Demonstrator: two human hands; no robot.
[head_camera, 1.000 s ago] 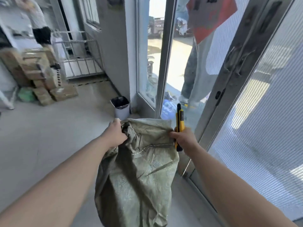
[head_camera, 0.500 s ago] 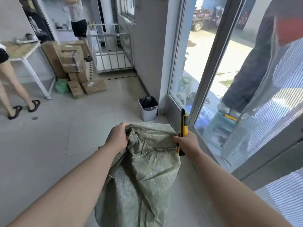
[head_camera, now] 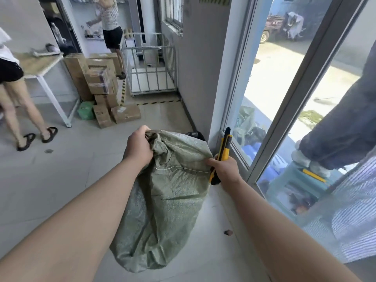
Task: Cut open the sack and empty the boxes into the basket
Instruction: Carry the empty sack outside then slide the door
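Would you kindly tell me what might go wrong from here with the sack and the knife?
The right hand holds the sack and the utility knife together, so either might slip from that shared grip. The left hand grips the sack beside the seam, so a cut there might nick it.

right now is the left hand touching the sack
Touching. The head view shows the left hand gripping the bunched top corner of the green sack.

A bench (head_camera: 38, 63) stands at the left, sandalled feet (head_camera: 26, 140) beside it, a green bag (head_camera: 86, 110) near its leg, a truck (head_camera: 271, 27) outside.
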